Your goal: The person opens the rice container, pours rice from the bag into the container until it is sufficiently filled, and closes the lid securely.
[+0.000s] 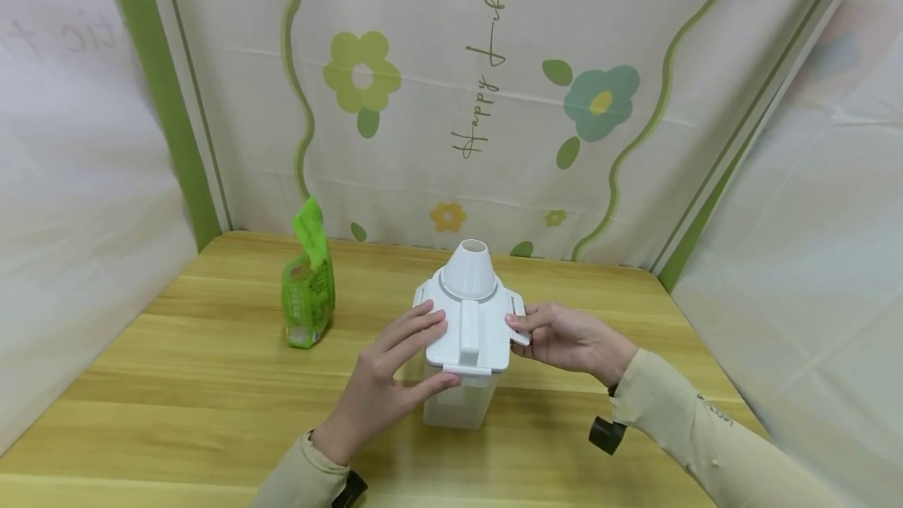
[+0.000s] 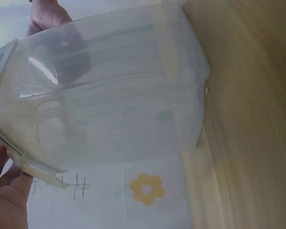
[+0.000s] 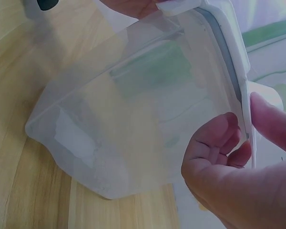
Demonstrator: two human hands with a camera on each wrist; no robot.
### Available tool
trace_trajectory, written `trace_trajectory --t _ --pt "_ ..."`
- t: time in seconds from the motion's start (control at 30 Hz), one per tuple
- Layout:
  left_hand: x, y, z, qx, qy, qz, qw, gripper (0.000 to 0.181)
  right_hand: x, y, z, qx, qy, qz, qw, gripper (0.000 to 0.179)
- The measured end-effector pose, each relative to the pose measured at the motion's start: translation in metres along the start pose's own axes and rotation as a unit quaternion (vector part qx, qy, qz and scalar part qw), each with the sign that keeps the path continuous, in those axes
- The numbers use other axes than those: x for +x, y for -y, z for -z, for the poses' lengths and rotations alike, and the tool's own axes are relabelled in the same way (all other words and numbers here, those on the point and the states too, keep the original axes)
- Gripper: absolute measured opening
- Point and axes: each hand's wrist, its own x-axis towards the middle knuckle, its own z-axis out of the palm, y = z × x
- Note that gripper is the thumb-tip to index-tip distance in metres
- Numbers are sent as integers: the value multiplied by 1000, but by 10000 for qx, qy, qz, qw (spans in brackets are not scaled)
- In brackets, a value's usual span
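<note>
A translucent plastic storage container (image 1: 457, 406) stands on the table, under a white lid (image 1: 444, 343) with a cone-shaped spout (image 1: 469, 273) and side flaps. My left hand (image 1: 381, 375) holds the lid at its left, two fingers over the top edge and the thumb at the front latch (image 1: 469, 371). My right hand (image 1: 571, 339) pinches the right flap (image 1: 518, 320), thumb above and fingers bent below, as the right wrist view shows. The container (image 2: 119, 95) fills the left wrist view, and my other hand shows dimly through its wall. No contents can be made out inside.
A green plastic packet (image 1: 307, 296) with a twisted top stands upright on the wooden table (image 1: 212, 382), left of the container. Printed fabric walls (image 1: 423, 163) enclose the table at the back and both sides.
</note>
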Motion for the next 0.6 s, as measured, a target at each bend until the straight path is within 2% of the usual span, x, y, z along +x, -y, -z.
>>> trace_trajectory --t 0.23,0.43,0.6 --pt "0 -1 0 5 -19 -37 10000 54 0 0 -1 -45 -20 11 10000 40" --pt "0 0 0 -40 -2 28 10000 55 1 4 -4 -434 -375 183 9982 27" --pt "0 1 1 -37 1 36 10000 55 1 5 -6 -649 -506 224 9964 20"
